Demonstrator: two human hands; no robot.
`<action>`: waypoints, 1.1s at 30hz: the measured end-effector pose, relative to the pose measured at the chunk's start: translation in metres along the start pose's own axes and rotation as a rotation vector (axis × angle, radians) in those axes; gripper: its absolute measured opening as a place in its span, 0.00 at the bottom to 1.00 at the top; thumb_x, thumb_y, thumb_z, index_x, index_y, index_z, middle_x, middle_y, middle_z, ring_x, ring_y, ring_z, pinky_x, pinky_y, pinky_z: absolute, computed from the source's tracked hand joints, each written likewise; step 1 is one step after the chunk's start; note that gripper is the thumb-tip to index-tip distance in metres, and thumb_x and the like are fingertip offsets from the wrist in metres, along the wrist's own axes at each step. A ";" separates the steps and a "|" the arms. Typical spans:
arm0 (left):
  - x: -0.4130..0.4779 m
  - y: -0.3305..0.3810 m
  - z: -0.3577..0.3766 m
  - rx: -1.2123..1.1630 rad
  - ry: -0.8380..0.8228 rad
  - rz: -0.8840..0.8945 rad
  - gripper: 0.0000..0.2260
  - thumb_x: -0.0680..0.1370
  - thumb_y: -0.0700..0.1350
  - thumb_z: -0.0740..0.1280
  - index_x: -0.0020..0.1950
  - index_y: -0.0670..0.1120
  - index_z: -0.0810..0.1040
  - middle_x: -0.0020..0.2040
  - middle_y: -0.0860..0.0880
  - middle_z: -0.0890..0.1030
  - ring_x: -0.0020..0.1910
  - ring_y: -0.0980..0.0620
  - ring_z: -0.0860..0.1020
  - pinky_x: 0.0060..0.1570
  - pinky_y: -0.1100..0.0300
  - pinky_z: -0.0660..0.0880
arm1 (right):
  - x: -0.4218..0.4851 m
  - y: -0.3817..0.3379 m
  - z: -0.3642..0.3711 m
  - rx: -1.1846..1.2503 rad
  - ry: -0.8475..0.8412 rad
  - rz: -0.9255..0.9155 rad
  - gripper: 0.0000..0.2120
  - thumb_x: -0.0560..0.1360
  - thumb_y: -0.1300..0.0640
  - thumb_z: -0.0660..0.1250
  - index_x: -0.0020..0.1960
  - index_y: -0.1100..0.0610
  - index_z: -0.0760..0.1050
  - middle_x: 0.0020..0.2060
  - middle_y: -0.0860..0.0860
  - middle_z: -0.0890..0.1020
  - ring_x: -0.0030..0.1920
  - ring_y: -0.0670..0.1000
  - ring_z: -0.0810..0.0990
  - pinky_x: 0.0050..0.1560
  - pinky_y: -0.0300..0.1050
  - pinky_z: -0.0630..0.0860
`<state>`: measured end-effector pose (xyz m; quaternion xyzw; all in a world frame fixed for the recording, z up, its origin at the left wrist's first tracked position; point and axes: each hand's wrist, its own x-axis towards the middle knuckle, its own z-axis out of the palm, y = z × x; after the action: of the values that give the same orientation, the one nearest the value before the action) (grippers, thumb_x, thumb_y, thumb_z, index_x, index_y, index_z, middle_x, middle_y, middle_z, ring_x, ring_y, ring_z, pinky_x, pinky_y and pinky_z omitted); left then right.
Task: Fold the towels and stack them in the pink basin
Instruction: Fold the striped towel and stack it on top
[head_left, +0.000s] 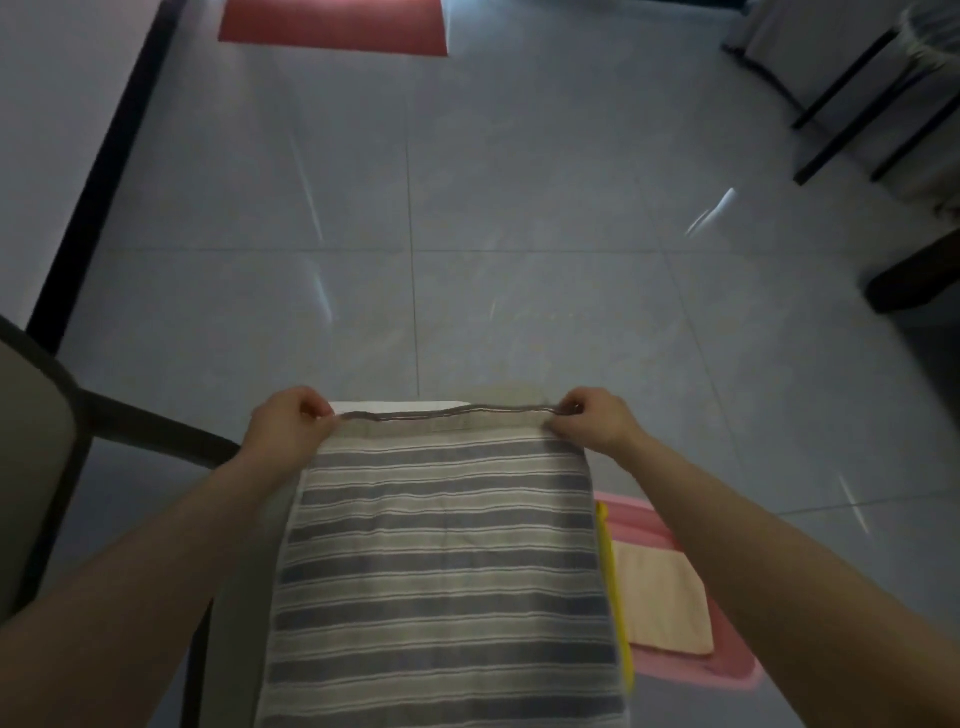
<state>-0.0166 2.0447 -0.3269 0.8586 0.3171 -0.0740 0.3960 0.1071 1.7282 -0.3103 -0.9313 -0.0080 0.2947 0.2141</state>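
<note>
Fingers (317, 408): left hand (291, 431), right hand (597, 421) pinch striped towel (447, 561) corners | pink basin (636, 519) beside

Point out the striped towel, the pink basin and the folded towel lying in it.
striped towel (447, 561): head view, middle of the hanging cloth.
pink basin (636, 517): head view, its far rim.
folded towel (665, 597): head view, middle of its top face.

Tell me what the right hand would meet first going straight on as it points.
Probably nothing: the right hand, pinching the striped towel, points forward over open tiled floor; depth is unclear.
</note>
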 end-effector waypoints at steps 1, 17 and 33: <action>0.003 -0.002 0.005 0.077 -0.025 0.002 0.07 0.73 0.43 0.71 0.48 0.43 0.78 0.49 0.42 0.80 0.48 0.43 0.77 0.52 0.50 0.75 | 0.005 -0.001 0.003 -0.086 -0.005 0.012 0.16 0.72 0.48 0.69 0.55 0.55 0.77 0.52 0.54 0.81 0.53 0.55 0.78 0.51 0.45 0.72; 0.028 -0.002 -0.007 0.668 -0.327 0.572 0.14 0.72 0.48 0.70 0.53 0.53 0.68 0.56 0.51 0.70 0.48 0.50 0.72 0.45 0.57 0.71 | 0.027 -0.036 0.020 -0.006 -0.117 -0.346 0.07 0.71 0.54 0.73 0.41 0.56 0.77 0.37 0.52 0.77 0.39 0.51 0.74 0.38 0.43 0.67; 0.025 -0.015 -0.022 0.593 -0.387 0.506 0.16 0.72 0.41 0.69 0.37 0.55 0.62 0.39 0.53 0.72 0.40 0.49 0.72 0.34 0.60 0.64 | 0.016 -0.061 0.020 0.101 -0.672 -0.288 0.11 0.69 0.65 0.71 0.33 0.52 0.76 0.30 0.45 0.76 0.38 0.46 0.73 0.43 0.38 0.70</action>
<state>-0.0084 2.0801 -0.3306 0.9561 -0.0184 -0.2223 0.1901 0.1159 1.7940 -0.3085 -0.7600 -0.1943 0.5511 0.2847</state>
